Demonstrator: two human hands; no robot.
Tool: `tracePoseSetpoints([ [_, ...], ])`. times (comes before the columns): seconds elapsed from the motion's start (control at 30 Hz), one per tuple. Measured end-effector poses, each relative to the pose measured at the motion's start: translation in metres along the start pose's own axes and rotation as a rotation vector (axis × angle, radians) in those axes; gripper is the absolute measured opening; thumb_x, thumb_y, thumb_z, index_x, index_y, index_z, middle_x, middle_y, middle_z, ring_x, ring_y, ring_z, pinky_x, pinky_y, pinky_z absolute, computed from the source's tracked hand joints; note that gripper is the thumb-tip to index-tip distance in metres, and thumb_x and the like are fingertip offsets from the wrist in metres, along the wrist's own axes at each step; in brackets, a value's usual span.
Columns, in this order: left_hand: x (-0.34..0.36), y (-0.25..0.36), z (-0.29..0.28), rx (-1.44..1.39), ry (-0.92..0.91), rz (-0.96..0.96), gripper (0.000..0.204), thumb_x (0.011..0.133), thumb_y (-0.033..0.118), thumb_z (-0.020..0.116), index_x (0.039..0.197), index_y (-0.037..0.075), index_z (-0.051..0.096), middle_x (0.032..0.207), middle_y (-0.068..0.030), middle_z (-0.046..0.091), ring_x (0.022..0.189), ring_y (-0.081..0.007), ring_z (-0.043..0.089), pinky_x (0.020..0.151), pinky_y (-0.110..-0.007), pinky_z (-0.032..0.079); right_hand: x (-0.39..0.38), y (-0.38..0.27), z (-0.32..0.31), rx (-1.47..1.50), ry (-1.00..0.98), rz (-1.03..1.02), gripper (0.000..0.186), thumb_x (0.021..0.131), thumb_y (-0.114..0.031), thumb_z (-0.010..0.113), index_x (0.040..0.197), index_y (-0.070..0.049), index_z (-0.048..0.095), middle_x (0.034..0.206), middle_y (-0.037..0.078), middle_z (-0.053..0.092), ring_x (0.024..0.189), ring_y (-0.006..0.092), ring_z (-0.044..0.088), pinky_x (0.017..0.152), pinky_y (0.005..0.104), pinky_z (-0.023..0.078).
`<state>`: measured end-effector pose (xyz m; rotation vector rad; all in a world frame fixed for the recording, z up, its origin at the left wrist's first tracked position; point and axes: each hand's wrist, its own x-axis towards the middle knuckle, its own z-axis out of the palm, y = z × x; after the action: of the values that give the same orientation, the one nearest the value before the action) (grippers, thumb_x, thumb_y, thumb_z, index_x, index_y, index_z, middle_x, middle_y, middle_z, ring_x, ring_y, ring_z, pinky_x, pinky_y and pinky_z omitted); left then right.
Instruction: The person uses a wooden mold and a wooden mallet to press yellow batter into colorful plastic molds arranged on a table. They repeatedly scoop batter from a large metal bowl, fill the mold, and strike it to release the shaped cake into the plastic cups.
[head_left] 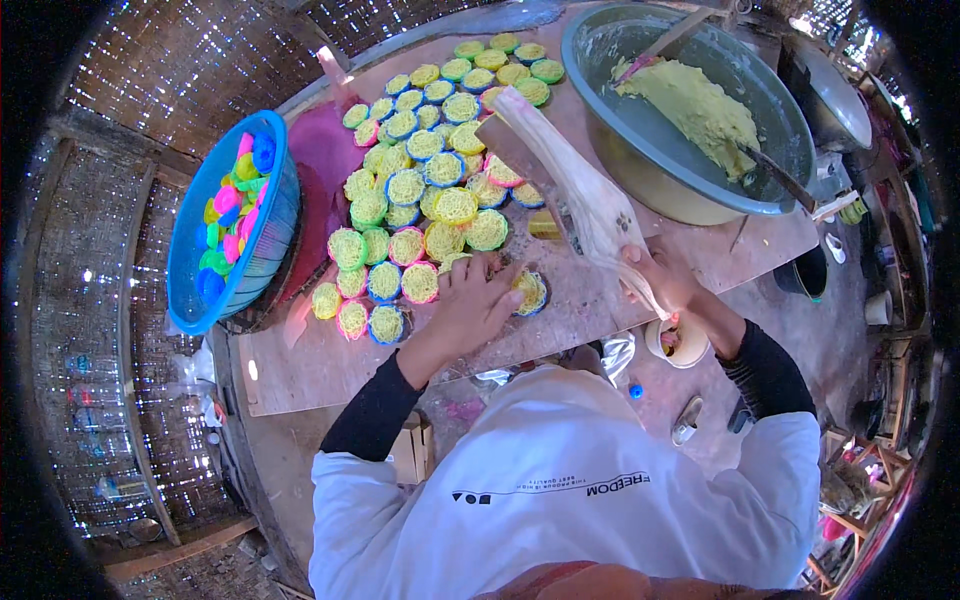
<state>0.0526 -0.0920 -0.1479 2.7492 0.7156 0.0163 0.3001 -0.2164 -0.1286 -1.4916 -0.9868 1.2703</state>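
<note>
My right hand (662, 280) is wrapped round the near end of a long, pale wooden lever (575, 185), which slants away over the table. Part of a brass-coloured cylinder (545, 225) shows beside the lever. My left hand (472, 303) is low over the table, thumb and forefinger at a small blue-rimmed cup (532, 293) filled with pale yellow strands. Its other fingers reach over neighbouring cups and partly hide them. Many similar filled cups (405, 187), rimmed in pink, blue, green and yellow, crowd the table to the left and beyond.
A blue basket (180, 250) of colourful empty cups (228, 200) stands at left. The large basin (590, 70) at far right holds yellow dough (700, 105) and a stick-like handle (780, 178). A pale bucket (690, 350) sits below the wooden table's (300, 385) front edge.
</note>
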Motion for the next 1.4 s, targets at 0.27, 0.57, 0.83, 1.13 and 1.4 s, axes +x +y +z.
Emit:
tracePoseSetpoints([
  [0.27, 0.002, 0.003, -0.04, 0.011, 0.367, -0.034, 0.057, 0.08, 0.033, 0.057, 0.126, 0.007, 0.037, 0.117, -0.0135, 0.045, 0.11, -0.0271, 0.041, 0.089, -0.045, 0.035, 0.004, -0.03, 0.033, -0.414, -0.134, -0.062, 0.06, 0.081, -0.055, 0.05, 0.096, 0.002, 0.057, 0.061, 0.002, 0.055, 0.052, 0.0129, 0.052, 0.048, 0.0311, 0.043],
  [0.57, -0.074, -0.066, -0.029, -1.314, 1.205, -0.013, 0.039, 0.089, 0.021, 0.05, 0.121, 0.002, 0.039, 0.113, -0.0099, 0.05, 0.099, -0.0205, 0.052, 0.086, -0.033, 0.044, 0.042, 0.015, 0.05, -0.505, -0.24, -0.51, 0.062, 0.077, -0.033, 0.062, 0.124, 0.001, 0.041, 0.119, 0.016, 0.049, 0.112, 0.0274, 0.046, 0.098, 0.0371, 0.031],
  [0.83, -0.201, -0.106, -0.018, -0.702, 1.518, -0.729, 0.024, 0.082, 0.009, 0.057, 0.104, 0.001, 0.051, 0.102, -0.0091, 0.052, 0.087, -0.0179, 0.053, 0.071, -0.032, 0.046, 0.044, 0.057, 0.087, -0.844, -0.059, -0.541, 0.09, 0.062, -0.027, 0.073, 0.133, -0.003, 0.025, 0.125, 0.022, 0.041, 0.114, 0.036, 0.041, 0.095, 0.0424, 0.032],
  [1.13, -0.25, -0.1, -0.014, -0.79, 1.755, -0.756, 0.01, 0.08, 0.009, 0.055, 0.088, 0.004, 0.053, 0.072, -0.0033, 0.051, 0.06, -0.0112, 0.049, 0.05, -0.022, 0.04, 0.056, 0.002, 0.106, -0.931, -0.161, -0.507, 0.091, 0.06, -0.023, 0.074, 0.134, -0.006, 0.025, 0.112, 0.021, 0.052, 0.103, 0.0357, 0.048, 0.092, 0.0435, 0.034],
  [1.4, -0.265, -0.096, 0.003, -0.629, 1.608, -0.829, 0.032, 0.078, 0.012, 0.06, 0.104, -0.003, 0.049, 0.1, -0.0104, 0.054, 0.088, -0.0219, 0.052, 0.077, -0.034, 0.042, 0.159, -0.045, 0.192, -0.968, -0.098, -0.835, 0.083, 0.066, -0.029, 0.068, 0.134, -0.005, 0.027, 0.091, 0.016, 0.056, 0.088, 0.0336, 0.052, 0.082, 0.0422, 0.037],
])
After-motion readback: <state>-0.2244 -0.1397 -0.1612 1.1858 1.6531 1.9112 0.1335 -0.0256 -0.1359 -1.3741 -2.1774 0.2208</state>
